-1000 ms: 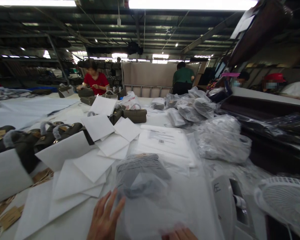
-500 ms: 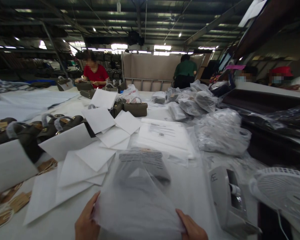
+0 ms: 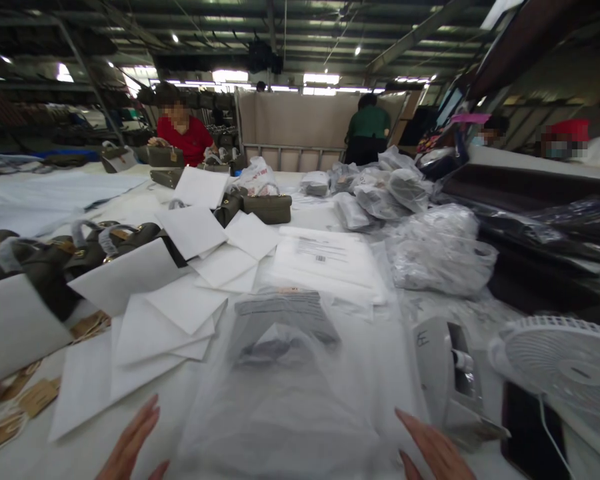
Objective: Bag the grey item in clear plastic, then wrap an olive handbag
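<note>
Two hands, both yours, both empty. Your left hand lies flat on the white table, fingers straight and loose, just left of the clear plastic bag holding a folded grey item. Your right hand sits at the bag's right edge, fingers extended, gripping nothing; whether its fingertips touch the film I cannot tell.

The bag lies flat between your palms at the near edge of the table, the grey item toward its far end, the near portion looking slack and see-through. Judgement: item is already inside; the mouth does not look sealed, so closing likely remains.

Further out: overlapping white paper sheets to the left, brown tags beyond them at the table edge. A stack of flat clear bags with a barcode label lies just past your bag. Right: a white tape dispenser and a white fan. Olive handbags and filled plastic bags sit farther back.
</note>
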### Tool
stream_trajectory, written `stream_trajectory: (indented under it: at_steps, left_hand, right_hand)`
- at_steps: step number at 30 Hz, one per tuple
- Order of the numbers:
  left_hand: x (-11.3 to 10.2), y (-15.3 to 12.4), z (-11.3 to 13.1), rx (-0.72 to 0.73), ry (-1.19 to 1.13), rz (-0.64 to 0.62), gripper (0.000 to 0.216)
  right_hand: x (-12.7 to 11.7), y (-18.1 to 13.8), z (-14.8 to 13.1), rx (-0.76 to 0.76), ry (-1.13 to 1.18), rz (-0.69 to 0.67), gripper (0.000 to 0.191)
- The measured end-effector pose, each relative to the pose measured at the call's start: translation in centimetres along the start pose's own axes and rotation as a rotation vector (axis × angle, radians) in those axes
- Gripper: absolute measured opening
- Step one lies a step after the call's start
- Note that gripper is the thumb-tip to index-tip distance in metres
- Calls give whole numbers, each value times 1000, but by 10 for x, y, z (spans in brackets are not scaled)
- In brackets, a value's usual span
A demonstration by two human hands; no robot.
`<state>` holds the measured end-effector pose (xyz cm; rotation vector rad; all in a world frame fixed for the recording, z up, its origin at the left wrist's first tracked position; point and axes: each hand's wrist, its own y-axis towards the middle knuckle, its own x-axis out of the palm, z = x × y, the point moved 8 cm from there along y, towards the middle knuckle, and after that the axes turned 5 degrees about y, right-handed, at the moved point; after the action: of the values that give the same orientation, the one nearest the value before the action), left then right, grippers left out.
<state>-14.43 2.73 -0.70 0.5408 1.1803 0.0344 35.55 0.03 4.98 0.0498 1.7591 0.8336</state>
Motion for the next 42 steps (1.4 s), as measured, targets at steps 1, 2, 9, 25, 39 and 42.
stream_trajectory:
  at_steps: [1,2,9,25,39,42]
  left_hand:
    - [-5,13,-3,24,42,27,80]
    - [-6,29,-4,67,86,32,85]
    - [29,128,43,527,174,-153,92]
    - [9,80,55,133,-518,-268,28]
    - [-11,92,49,-124,-720,-274,23]
    - [1,95,29,-385,-980,-65,22]
  right_hand:
    - [-1,13,8,-21,-63,-21,68]
    - [1,28,14,-58,-112,-58,71]
    - [51,134,-5,-349,0,-458,82]
    - [46,115,-43,194,952,-568,15]
    - [25,113,-8,455,971,-220,15]
    - [32,116,4,586,1017,-128,21]
